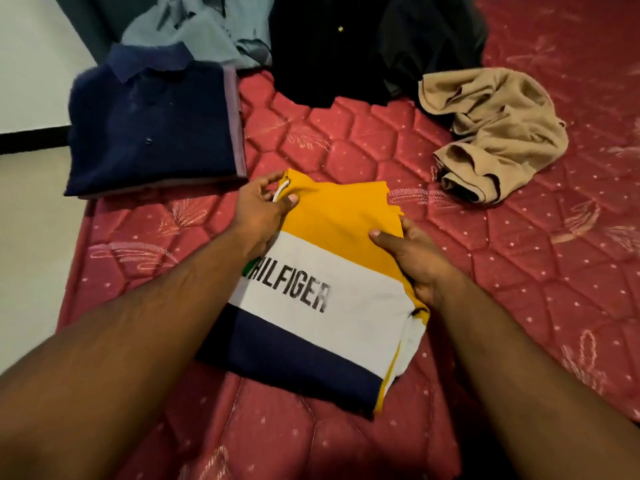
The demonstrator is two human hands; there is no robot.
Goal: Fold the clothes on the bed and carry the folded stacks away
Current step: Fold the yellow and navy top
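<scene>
Both hands — left hand (pixel 258 211), right hand (pixel 414 258) — grip the folded striped shirt (pixel 329 289) on the red quilted bed (pixel 519 289); pale floor (pixel 31 209) lies left of the fingers.

A folded yellow, white and navy shirt (pixel 322 289) lies at the centre of the red quilted mattress (pixel 519 271). The left hand (pixel 263 213) pinches its top corner at 11 o'clock, thumb on the yellow band; the right hand (pixel 412 258) grips its right edge at 3 o'clock. A folded navy polo (pixel 152 126) sits at 10 o'clock. A crumpled tan garment (pixel 495 133) lies at 2 o'clock, dark clothes (pixel 363 46) at 12, and what may be a grey shirt (pixel 197 32) at 11.
</scene>
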